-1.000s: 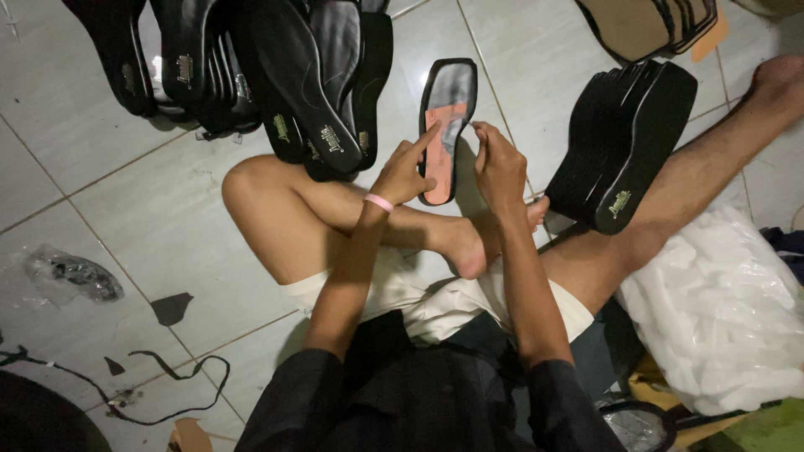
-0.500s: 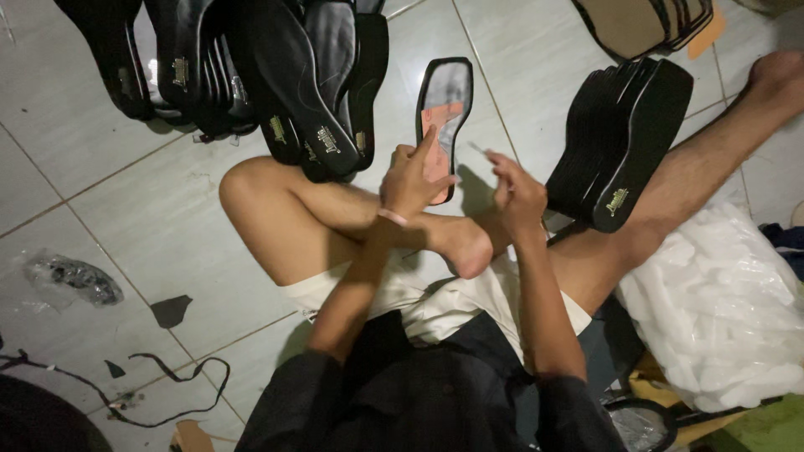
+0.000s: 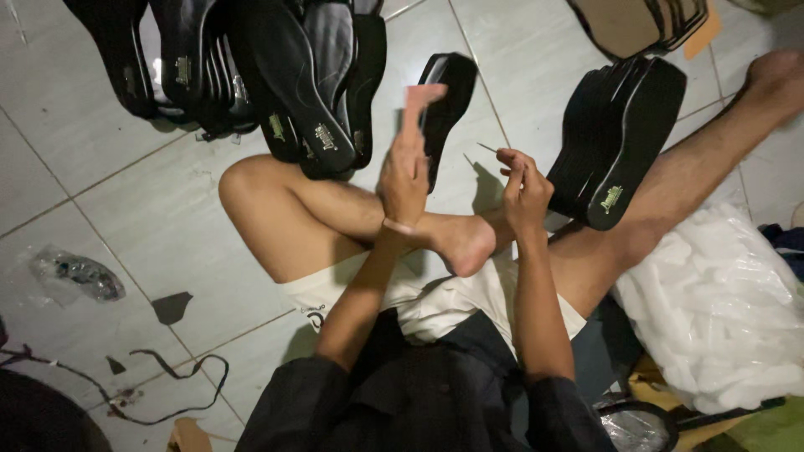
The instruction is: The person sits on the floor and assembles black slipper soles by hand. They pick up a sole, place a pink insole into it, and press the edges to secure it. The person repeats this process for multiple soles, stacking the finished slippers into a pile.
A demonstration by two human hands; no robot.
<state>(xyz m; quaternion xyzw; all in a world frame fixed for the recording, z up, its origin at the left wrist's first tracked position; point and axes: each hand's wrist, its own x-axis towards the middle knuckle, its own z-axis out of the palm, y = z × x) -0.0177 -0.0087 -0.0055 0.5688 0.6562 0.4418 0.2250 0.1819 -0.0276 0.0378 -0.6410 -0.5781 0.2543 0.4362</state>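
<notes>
I am sitting on the tiled floor (image 3: pixel 167 209) with my left leg folded across my lap and my right leg stretched out toward the floor's upper right corner. My left forearm is reaching forward over my bent shin, wrist cocked up, and my left hand (image 3: pixel 404 180) is closing around a single black shoe sole (image 3: pixel 444 100) — fingers curled on its near end, tilting it up on edge so that its length is running away from me. A pink insole piece (image 3: pixel 421 96) is showing at the top of that hand, against the sole. My right forearm is rising beside it, elbow tucked near my hip, and my right hand (image 3: pixel 523 188) is pinching shut on a thin needle-like tool (image 3: pixel 488 148), thumb and forefinger pressed together with the other fingers loosely bent; the tool's tip is pointing left toward the sole, apart from it.

A stack of black wedge soles (image 3: pixel 620 138) is leaning just beside my right thigh. A bigger heap of black soles (image 3: pixel 251 75) is lying along the floor's upper edge on the left. A white plastic bag (image 3: pixel 720 318) is bunching near my right hip — and a black cord (image 3: pixel 167 385) is trailing at the lower left.
</notes>
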